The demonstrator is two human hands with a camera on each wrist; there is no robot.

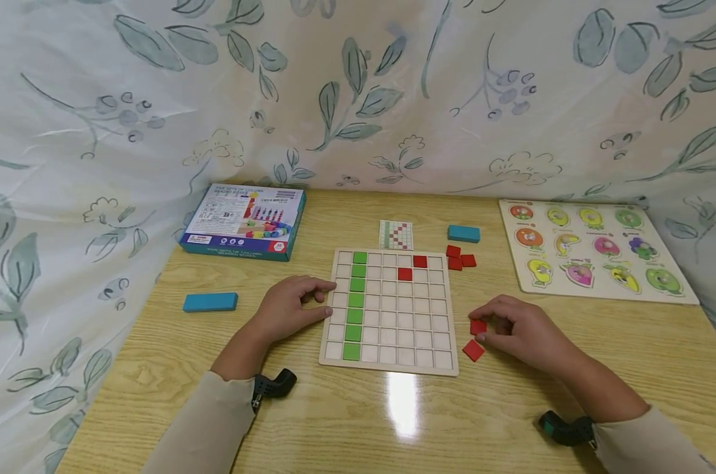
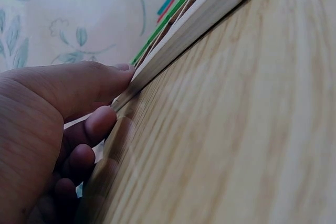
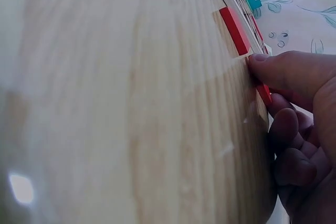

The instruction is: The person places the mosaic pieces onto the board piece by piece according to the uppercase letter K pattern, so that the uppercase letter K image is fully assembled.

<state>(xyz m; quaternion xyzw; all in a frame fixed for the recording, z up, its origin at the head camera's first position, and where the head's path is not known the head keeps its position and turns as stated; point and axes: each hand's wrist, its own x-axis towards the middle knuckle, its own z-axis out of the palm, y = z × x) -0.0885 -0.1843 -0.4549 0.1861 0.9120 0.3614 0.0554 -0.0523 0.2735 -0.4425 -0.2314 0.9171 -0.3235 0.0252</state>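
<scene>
A wooden grid board [image 1: 387,367] lies flat on the table, with a full column of green tiles [image 1: 354,300] near its left side and two red tiles [image 1: 404,274] in cells at the upper right. My left hand [image 1: 286,304] rests beside the board, thumb and index fingertips spread apart against its left edge; the left wrist view shows the thumb [image 2: 118,74] at that edge. Right of the board, my right hand [image 1: 520,329] pinches a red square tile [image 1: 478,326] between thumb and fingers, low at the tabletop. Another loose red tile [image 1: 473,350] lies just in front of it.
Several red tiles [image 1: 454,263] sit off the board's upper right corner. A small pattern card [image 1: 396,235] lies behind the board. Blue blocks [image 1: 210,302] [image 1: 464,234] stand left and back right. A printed box [image 1: 245,220] is at back left, a fruit puzzle board [image 1: 597,253] at right.
</scene>
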